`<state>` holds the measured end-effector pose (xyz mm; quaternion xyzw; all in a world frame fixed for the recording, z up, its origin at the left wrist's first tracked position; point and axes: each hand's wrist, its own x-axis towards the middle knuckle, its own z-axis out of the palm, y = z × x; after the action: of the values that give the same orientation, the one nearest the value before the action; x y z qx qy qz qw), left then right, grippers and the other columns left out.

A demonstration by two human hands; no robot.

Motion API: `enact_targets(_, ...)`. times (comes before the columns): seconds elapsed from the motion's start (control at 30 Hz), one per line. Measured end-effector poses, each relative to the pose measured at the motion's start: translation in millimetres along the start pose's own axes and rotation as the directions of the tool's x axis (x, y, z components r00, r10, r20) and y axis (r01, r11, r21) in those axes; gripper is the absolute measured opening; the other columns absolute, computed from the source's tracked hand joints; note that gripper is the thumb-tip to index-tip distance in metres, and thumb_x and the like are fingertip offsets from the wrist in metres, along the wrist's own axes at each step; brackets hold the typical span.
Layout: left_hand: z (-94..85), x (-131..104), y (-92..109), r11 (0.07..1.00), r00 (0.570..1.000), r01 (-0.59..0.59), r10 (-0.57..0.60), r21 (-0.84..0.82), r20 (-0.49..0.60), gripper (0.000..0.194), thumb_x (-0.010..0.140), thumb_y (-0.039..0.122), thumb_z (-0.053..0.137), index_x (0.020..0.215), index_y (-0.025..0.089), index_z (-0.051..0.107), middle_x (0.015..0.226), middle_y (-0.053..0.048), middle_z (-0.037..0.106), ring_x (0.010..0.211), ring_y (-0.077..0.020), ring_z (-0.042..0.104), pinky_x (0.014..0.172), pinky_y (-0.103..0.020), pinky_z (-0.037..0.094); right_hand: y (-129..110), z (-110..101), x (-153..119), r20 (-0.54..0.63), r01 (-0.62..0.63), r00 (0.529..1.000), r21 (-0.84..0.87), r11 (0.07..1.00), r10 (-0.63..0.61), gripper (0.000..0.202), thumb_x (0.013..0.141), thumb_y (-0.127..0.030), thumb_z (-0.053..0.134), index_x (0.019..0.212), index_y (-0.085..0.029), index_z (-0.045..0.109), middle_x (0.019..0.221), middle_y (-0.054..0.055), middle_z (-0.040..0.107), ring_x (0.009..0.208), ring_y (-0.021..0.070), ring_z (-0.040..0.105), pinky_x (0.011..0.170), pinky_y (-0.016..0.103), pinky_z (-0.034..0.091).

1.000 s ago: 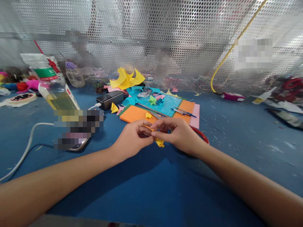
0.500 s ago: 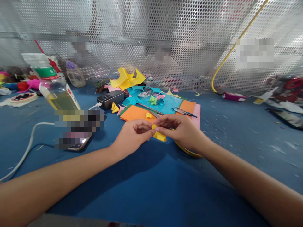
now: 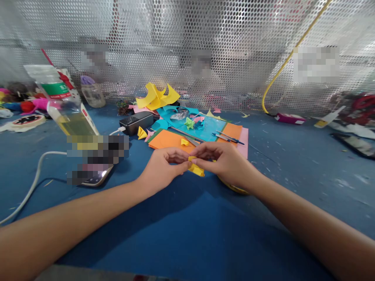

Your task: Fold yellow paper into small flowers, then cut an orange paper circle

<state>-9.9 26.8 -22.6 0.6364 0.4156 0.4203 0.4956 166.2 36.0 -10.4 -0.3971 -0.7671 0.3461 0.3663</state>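
Between my two hands is a small folded piece of yellow paper [image 3: 197, 168], held just above the blue table. My left hand [image 3: 164, 166] pinches its left end between thumb and fingers. My right hand [image 3: 224, 162] grips the upper side, thumb lying across the paper, fingers curled behind. A round yellow ring-shaped object [image 3: 233, 188] lies under my right hand, mostly hidden by it. Just beyond my fingers are orange paper sheets [image 3: 165, 139], with a small yellow folded scrap [image 3: 184, 142] and scissors [image 3: 191, 141] on top.
Behind the sheets lie a blue folder [image 3: 212, 128], pens [image 3: 225, 137], a green paper shape [image 3: 189, 123] and a large yellow cutout [image 3: 158, 96]. A black box [image 3: 137, 123], a phone [image 3: 98, 177] and a bottle [image 3: 67, 105] stand left. A perforated metal screen [image 3: 234, 50] rises behind.
The folded yellow paper has shifted very slightly down and left in my fingers. Both hands stay in nearly the same place.
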Motion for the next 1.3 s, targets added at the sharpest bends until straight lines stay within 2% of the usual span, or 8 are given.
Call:
enact_targets(0.23, 1.0, 0.9, 1.7, 0.998, 0.997, 0.058, -0.058, -0.007, -0.045, 0.025, 0.067, 0.036, 0.069, 0.078, 0.014, 0.066, 0.071, -0.002, 0.065, 0.061, -0.0098, 0.057, 0.053, -0.019, 0.051, -9.4, 0.2, -3.1, -0.025, 0.037, 0.999, -0.133, 0.99, -0.041, 0.007, 0.074, -0.019, 0.061, 0.079, -0.019, 0.065, 0.072, -0.001, 0.067, 0.064, 0.0114, 0.061, 0.059, 0.023, 0.049)
enact_targets(0.43, 1.1, -0.1, 1.3, 0.998, 0.997, 0.053, -0.054, -0.021, -0.06, 0.026, 0.064, 0.035, 0.071, 0.077, 0.013, 0.066, 0.068, -0.001, 0.065, 0.057, -0.0084, 0.056, 0.051, -0.018, 0.05, -9.0, 0.4, -3.4, -0.023, 0.029, 0.999, -0.115, 0.993, -0.032, 0.01, 0.073, -0.018, 0.061, 0.083, -0.018, 0.065, 0.075, 0.0, 0.068, 0.066, 0.0109, 0.06, 0.06, 0.022, 0.049)
enact_targets(0.63, 1.9, -0.9, 3.8, 0.998, 0.995, 0.058, -0.06, -0.025, -0.081, 0.027, 0.064, 0.035, 0.071, 0.081, 0.013, 0.067, 0.072, -0.003, 0.067, 0.061, -0.0113, 0.059, 0.053, -0.02, 0.051, -5.1, -0.3, -2.6, -0.016, 0.043, 0.999, -0.092, 0.995, -0.045, 0.012, 0.074, -0.02, 0.061, 0.085, -0.018, 0.065, 0.078, 0.001, 0.067, 0.068, 0.0122, 0.061, 0.062, 0.024, 0.05)
enact_targets(0.93, 1.3, -0.7, 4.0, 0.999, 0.996, 0.033, -0.032, 0.016, -0.077, 0.027, 0.066, 0.038, 0.069, 0.078, 0.013, 0.067, 0.069, -0.003, 0.067, 0.058, -0.0097, 0.058, 0.053, -0.019, 0.05, -3.8, -1.0, -1.5, -0.001, 0.034, 0.999, -0.012, 0.999, -0.034, 0.011, 0.074, -0.023, 0.062, 0.083, -0.018, 0.064, 0.076, 0.001, 0.067, 0.067, 0.0121, 0.061, 0.062, 0.024, 0.05)
enact_targets(1.1, 0.9, -0.9, 2.9, 0.999, 0.996, 0.028, -0.026, 0.021, -0.083, 0.022, 0.07, 0.034, 0.067, 0.079, 0.014, 0.068, 0.071, -0.003, 0.068, 0.059, -0.0092, 0.059, 0.055, -0.019, 0.051, -3.4, -2.2, -0.4, 0.007, 0.02, 1.0, 0.008, 1.0, -0.02, 0.012, 0.074, -0.024, 0.062, 0.084, -0.018, 0.064, 0.078, 0.002, 0.067, 0.071, 0.0134, 0.062, 0.066, 0.026, 0.051)
enact_targets(1.3, -0.4, -2.6, 2.8, 0.997, 0.992, -0.069, 0.072, 0.036, -0.106, 0.02, 0.074, 0.034, 0.064, 0.082, 0.016, 0.069, 0.071, -0.002, 0.068, 0.062, -0.0102, 0.06, 0.058, -0.019, 0.052, -6.7, -7.7, 1.2, -0.011, 0.028, 1.0, -0.004, 1.0, -0.028, 0.02, 0.072, -0.029, 0.066, 0.088, -0.017, 0.064, 0.081, 0.003, 0.067, 0.07, 0.0133, 0.06, 0.066, 0.027, 0.051)
